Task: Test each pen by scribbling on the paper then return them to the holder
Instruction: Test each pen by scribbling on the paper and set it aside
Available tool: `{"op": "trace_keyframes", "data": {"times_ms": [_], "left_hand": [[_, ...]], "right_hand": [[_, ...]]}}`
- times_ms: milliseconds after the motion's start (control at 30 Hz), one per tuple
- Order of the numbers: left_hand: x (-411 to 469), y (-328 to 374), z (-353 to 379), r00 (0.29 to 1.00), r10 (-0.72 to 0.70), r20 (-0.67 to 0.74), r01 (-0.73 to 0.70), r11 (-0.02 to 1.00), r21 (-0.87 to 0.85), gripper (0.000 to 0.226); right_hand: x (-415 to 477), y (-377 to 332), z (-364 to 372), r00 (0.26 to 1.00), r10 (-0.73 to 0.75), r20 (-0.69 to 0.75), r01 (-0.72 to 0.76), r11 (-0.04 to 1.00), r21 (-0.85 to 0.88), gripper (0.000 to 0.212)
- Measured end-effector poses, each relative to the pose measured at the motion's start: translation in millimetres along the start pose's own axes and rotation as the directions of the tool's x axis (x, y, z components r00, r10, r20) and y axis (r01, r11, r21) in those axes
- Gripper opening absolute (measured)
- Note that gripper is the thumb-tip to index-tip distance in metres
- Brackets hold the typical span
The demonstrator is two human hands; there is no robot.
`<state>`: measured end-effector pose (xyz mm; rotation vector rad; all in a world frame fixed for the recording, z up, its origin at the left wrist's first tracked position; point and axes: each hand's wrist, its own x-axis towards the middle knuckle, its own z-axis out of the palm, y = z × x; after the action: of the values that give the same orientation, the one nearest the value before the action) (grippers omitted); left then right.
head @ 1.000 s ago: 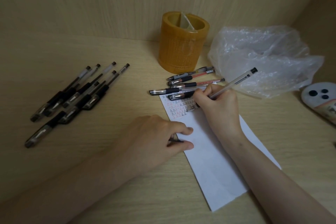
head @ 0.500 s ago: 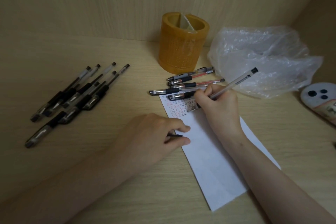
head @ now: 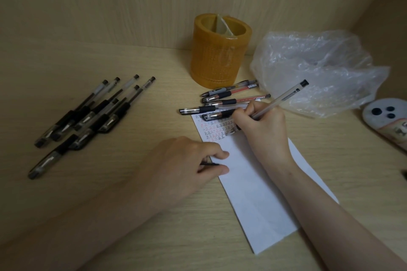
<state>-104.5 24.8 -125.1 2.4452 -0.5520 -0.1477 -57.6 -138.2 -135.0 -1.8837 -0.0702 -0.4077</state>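
Scarcely anything has shifted since the earlier frames; both hands keep their places. On the pale wooden desk (head: 132, 215), the white paper sheet (head: 248, 187) lies before the amber cylindrical holder (head: 220, 55). The right hand (head: 264, 130) grips a clear-barrelled pen (head: 284, 99), tip on the paper. The left hand (head: 180, 167) pinches a small black piece (head: 210, 164), probably the cap, at the sheet's edge. Such pens are judged light, stiff and smooth, best held at the rubber grip. Legible: rows of 正 marks (head: 217, 131), black and red.

pale wood bench (head: 132, 215): black pens (head: 88, 114) left, amber holder (head: 220, 50) far centre, pens (head: 229, 99) just before it, paper (head: 253, 193), plastic bag (head: 319, 68) right.
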Motion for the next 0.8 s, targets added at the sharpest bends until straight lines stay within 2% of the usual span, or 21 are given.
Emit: {"op": "trace_keyframes", "data": {"times_ms": [333, 800], "left_hand": [[-0.5, 0.0, 0.3, 1.000, 0.005, 0.003, -0.005, 0.999, 0.047, 0.035], [0.5, 0.1, -0.1, 1.000, 0.025, -0.001, -0.025, 1.000, 0.019, 0.035]], "right_hand": [[-0.3, -0.1, 0.2, 1.000, -0.004, -0.001, 0.004, 1.000, 0.004, 0.040], [0.0, 1.1, -0.1, 1.000, 0.014, 0.014, -0.014, 1.000, 0.001, 0.040]]}}
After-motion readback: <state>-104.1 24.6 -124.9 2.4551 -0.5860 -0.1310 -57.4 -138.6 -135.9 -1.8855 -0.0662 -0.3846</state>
